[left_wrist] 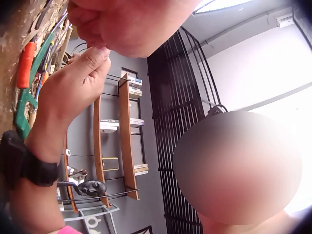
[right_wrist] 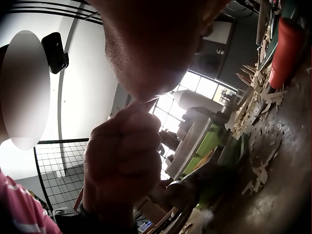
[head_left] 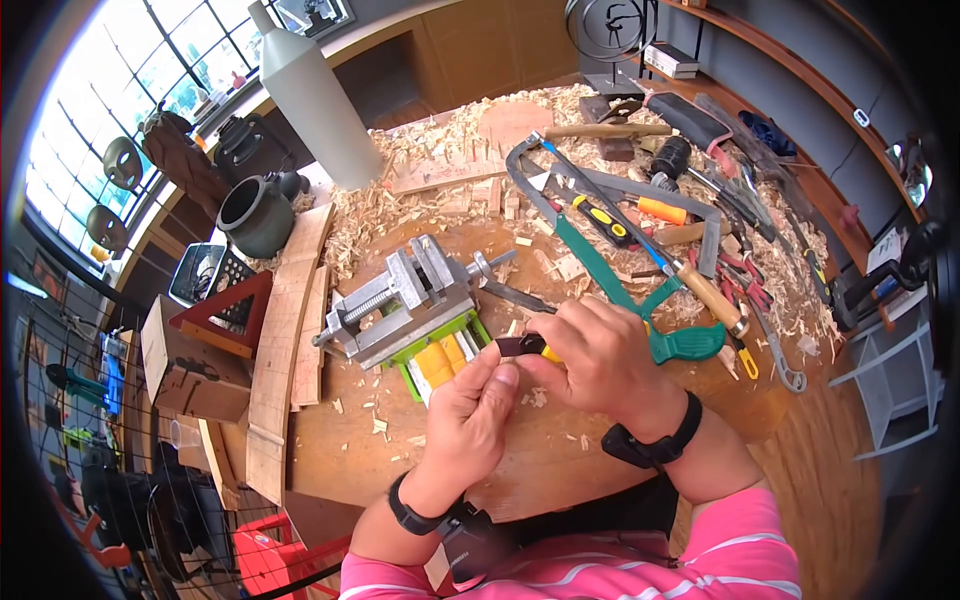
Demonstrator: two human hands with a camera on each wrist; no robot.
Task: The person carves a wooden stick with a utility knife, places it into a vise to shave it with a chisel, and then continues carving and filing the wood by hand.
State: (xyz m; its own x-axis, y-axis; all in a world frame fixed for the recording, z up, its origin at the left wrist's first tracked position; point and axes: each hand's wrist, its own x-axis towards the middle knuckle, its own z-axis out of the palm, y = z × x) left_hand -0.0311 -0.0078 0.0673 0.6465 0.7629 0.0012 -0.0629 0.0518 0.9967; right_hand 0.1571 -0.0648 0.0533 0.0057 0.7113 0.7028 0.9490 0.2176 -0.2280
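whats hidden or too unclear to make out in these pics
- Most of the yellow-and-black thing: head view, covered by the right hand
- Whether it joins the dark piece by the left hand: head view, too small and partly covered
- Titles on the books: left wrist view, too small
- Bottom of the dark pot: head view, hidden by its wall

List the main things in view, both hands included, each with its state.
Left hand, pinching a small dark piece
Right hand, gripping a black-and-yellow item
Tall pale bottle, upright
Dark pot, upright, uncovered
Vise, resting on green base
Green-handled saw, lying down
Wood shavings, scattered
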